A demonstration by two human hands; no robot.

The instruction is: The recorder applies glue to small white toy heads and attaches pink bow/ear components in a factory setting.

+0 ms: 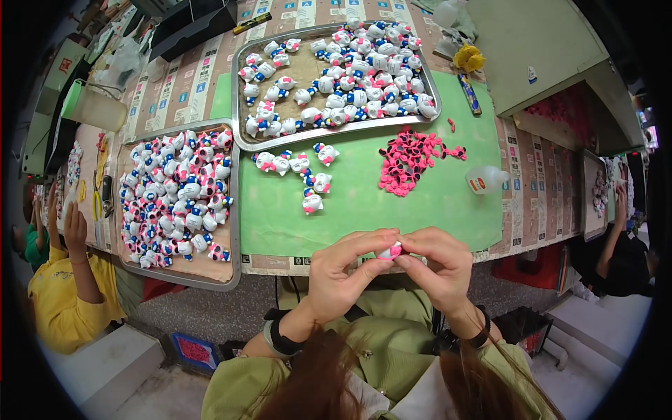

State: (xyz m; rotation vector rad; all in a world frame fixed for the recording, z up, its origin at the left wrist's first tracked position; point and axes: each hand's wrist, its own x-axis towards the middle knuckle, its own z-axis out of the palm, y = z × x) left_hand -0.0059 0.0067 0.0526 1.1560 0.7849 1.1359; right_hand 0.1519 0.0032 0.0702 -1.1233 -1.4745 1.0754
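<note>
Just past the table's near edge, my left hand (344,269) and my right hand (439,267) meet, pinching a small white and pink cat figurine (388,253) between thumbs and forefingers. Much of the figurine is hidden by my fingers. Ahead on the green mat (280,227) lie several loose cat figurines (313,203), white with blue and pink parts. To their right is a heap of small pink sunglasses-shaped pieces (402,164) with dark lenses. A clear bottle (486,180) stands at the mat's right side.
A metal tray (241,136) of figurines sits at the back. Another tray (236,262) at left holds figurines, many with pink glasses. A cabinet (539,42) stands at back right, near a yellow lump (469,58). People work at left, in a yellow shirt (66,301), and at far right.
</note>
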